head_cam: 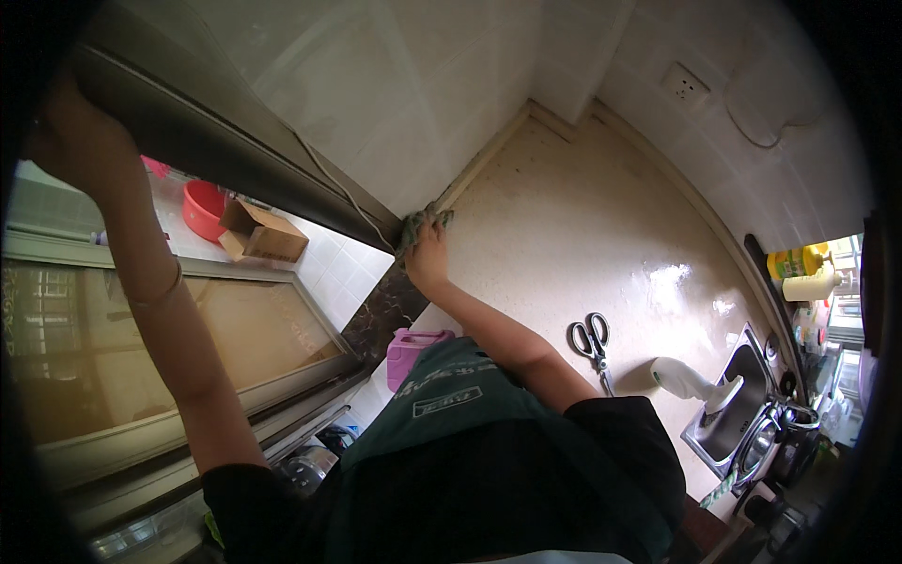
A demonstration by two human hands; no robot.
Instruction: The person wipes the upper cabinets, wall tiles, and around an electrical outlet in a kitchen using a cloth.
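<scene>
My right hand [427, 257] presses a crumpled green-grey cloth [411, 231] into the corner where the pale countertop [550, 233] meets the dark door frame [232, 151] and the tiled wall. Fingers lie spread over the cloth, which bunches up around them. At the upper left, my left arm reaches up along the door frame. My left hand [67, 141] is in shadow at the picture's rim, and its fingers cannot be made out. On the countertop, black-handled scissors [592, 342] lie to the right of my right forearm.
A white spray bottle [694, 384] lies by the steel sink [740, 374]. Yellow bottles [796, 262] stand at the window. Below the counter's left edge is a pink plastic jug [402, 363]. Through the doorway are a red basin [201, 210] and an open cardboard box [271, 236].
</scene>
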